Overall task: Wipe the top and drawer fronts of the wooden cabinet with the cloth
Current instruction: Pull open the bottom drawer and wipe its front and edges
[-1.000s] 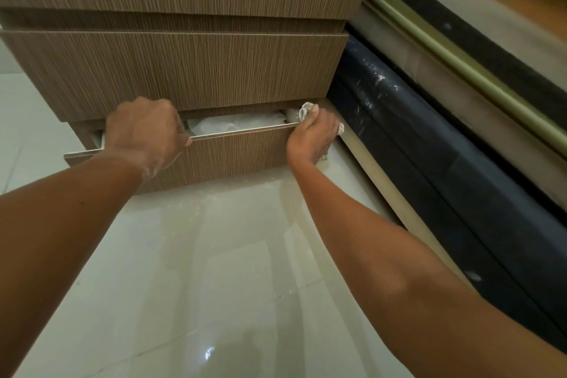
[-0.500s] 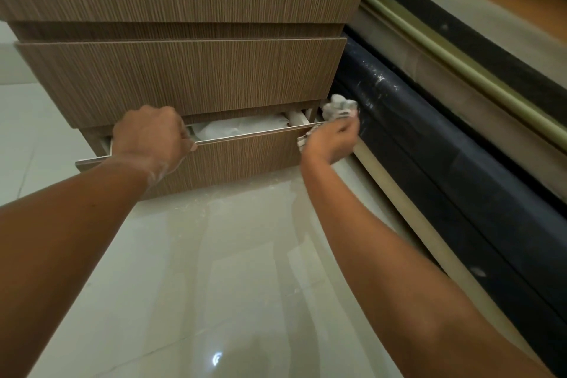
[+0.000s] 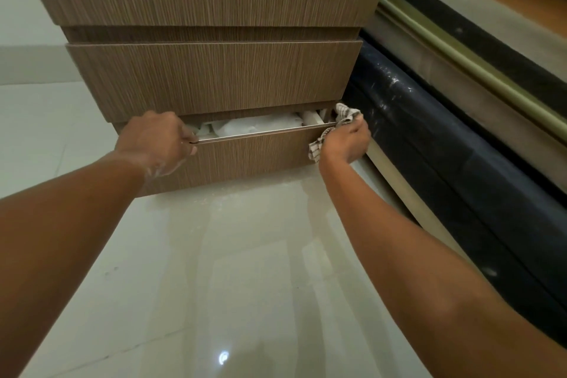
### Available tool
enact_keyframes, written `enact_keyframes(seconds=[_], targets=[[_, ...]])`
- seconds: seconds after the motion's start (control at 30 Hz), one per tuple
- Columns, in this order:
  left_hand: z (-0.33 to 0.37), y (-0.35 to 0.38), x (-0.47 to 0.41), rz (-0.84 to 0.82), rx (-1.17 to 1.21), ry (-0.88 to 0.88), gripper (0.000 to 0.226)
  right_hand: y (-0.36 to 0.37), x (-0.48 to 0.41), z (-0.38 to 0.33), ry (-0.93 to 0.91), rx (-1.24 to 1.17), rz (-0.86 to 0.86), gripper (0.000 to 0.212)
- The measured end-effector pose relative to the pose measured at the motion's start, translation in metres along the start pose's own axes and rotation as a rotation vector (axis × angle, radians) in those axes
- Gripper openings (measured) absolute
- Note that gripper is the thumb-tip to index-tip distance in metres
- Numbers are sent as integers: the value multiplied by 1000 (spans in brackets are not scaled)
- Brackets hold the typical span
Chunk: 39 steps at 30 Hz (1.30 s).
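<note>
The wooden cabinet (image 3: 214, 77) fills the upper view, with three drawer fronts stacked. Its bottom drawer (image 3: 254, 153) stands slightly pulled out, and white material shows inside. My left hand (image 3: 156, 141) grips the metal top edge of that drawer near its left end, fingers curled over the rim. My right hand (image 3: 345, 141) holds a checked cloth (image 3: 345, 115) bunched against the drawer's right top corner; a loose end of it hangs below the wrist. The cabinet's top is out of view.
Glossy pale floor tiles (image 3: 230, 270) stretch below the cabinet toward me. To the right runs a dark wrapped bed base (image 3: 445, 144), close beside the cabinet's right side, with a gold rail (image 3: 478, 70) and wooden floor beyond it.
My right hand has slid the cloth along the drawer's top edge from just inside the right end out to the right corner. My left hand has kept its grip on the rim.
</note>
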<state>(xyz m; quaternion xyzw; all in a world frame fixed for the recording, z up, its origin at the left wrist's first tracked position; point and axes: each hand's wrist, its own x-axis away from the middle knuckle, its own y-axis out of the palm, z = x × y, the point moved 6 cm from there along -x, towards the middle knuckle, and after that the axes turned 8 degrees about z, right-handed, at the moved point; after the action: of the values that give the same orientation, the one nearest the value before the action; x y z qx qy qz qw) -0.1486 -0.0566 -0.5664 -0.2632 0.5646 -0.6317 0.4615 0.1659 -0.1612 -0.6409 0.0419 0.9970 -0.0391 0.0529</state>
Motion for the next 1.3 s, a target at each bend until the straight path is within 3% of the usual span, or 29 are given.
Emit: enact_keyframes(seconds=[0.2, 0.3, 0.6, 0.7, 0.77, 0.9, 1.1, 1.3], targets=[[11, 0, -5, 15, -38, 22, 20, -17, 11, 44, 583, -293, 10, 32], [9, 4, -8, 66, -111, 15, 23, -33, 10, 46, 649, -377, 37, 32], [18, 7, -13, 43, -136, 24, 21, -10, 49, -20, -134, -117, -171, 35], [8, 7, -7, -3, -30, 49, 22, 22, 72, -15, -697, 336, -496, 37], [-3, 4, -4, -23, 40, 52, 23, 33, 96, -4, -1012, 554, -562, 39], [-36, -7, 0, -43, 80, 14, 20, 50, 165, -16, -1364, 386, -622, 29], [-112, -24, 22, 35, 77, -271, 17, 74, 256, -31, -1601, 256, -657, 34], [-151, -10, 29, -22, 410, -533, 23, 81, 300, -39, -1632, 181, -669, 28]])
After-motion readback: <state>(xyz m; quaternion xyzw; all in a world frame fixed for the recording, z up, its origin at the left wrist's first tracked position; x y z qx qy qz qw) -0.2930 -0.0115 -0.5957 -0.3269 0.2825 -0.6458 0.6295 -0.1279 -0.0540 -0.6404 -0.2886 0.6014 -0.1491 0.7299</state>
